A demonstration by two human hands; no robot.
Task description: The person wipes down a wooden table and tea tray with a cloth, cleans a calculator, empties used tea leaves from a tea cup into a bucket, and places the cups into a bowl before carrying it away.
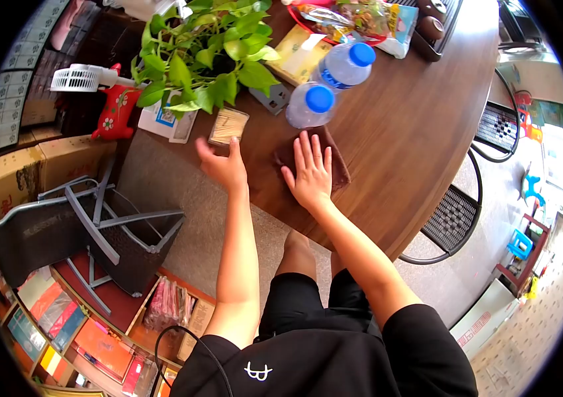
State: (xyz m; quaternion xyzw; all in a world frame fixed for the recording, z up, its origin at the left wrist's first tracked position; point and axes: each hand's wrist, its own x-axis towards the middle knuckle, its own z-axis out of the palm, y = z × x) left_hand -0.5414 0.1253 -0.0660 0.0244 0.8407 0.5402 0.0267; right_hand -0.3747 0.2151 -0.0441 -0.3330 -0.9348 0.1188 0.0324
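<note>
Touching cloth (pixel 339 165) near table edge (pixel 281 206), right hand (pixel 311 173) has room rightward.

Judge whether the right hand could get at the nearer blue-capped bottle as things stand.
Probably yes: the right hand lies spread over the brown cloth, its fingers pointing towards the nearer bottle just beyond, and nothing seems to stand between them.
</note>
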